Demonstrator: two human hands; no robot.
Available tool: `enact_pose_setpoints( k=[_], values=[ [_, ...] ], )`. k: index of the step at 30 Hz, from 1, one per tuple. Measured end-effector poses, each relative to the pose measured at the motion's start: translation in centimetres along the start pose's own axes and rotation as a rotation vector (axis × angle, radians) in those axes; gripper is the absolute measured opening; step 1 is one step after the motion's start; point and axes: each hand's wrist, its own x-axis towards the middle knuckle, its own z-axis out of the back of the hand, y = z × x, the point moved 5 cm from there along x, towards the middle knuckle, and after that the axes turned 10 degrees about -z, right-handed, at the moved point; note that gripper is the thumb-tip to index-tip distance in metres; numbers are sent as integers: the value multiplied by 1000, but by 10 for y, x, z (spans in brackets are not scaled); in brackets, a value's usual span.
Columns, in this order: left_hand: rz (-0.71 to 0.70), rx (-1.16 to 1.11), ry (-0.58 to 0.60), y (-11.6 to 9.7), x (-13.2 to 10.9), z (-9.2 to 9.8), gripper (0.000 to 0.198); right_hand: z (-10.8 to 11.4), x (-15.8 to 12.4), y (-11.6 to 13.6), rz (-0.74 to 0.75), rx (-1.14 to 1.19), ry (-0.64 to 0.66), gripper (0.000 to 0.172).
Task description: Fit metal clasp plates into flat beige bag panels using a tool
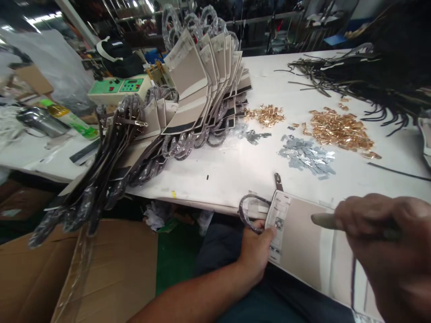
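Note:
My left hand point(257, 249) grips the edge of a flat beige bag panel point(303, 233), thumb on top near a small metal plate point(279, 223). The panel rests partly over my lap and the table edge. A plastic-wrapped loop handle point(247, 215) sticks out from its left end, and a dark strap with a metal fitting point(278, 181) from its top corner. Above the panel, my right hand point(387, 237) is closed around a tool with a blunt, tapered, greyish end point(325, 220). The rest of the tool is hidden and blurred.
On the white table point(229, 172) lie silver metal plates point(306, 154), gold-coloured fittings point(340, 130) and dark straps point(353, 74). Several more bag panels point(188, 85) stand fanned out at the left, beside a control box point(121, 87). Cardboard point(117, 264) lies below left.

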Motion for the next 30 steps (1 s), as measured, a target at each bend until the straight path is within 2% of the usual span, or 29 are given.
enact_pose_setpoints(
  k=[3, 8, 13, 17, 20, 24, 26, 28, 30],
  values=[
    [10, 11, -2, -2, 0, -1, 36, -4, 6, -25, -113, 126, 65, 32],
    [52, -7, 4, -4, 1, -3, 33, -2, 7, -67, -292, 244, -14, 32],
    [112, -26, 26, -3, 3, -2, 35, 6, 9, -78, -289, 255, -57, 30],
    [132, -4, 60, -1, 4, -2, 33, 0, 4, -77, -245, 228, -5, 31],
    [95, 40, 73, -4, 4, -2, 27, -18, -9, -69, -112, 72, 121, 29],
    [-37, 63, 108, -15, 3, -6, 24, -68, -30, -58, 139, -453, 496, 31],
    [-82, 60, 100, -17, 3, -5, 25, -84, -32, -58, 155, -618, 599, 38],
    [-70, 42, 93, -13, 3, -3, 21, -83, -24, -59, 27, -638, 553, 47],
    [-34, 32, 95, -7, 3, -1, 18, -73, -12, -61, -138, -543, 420, 49]
  ],
)
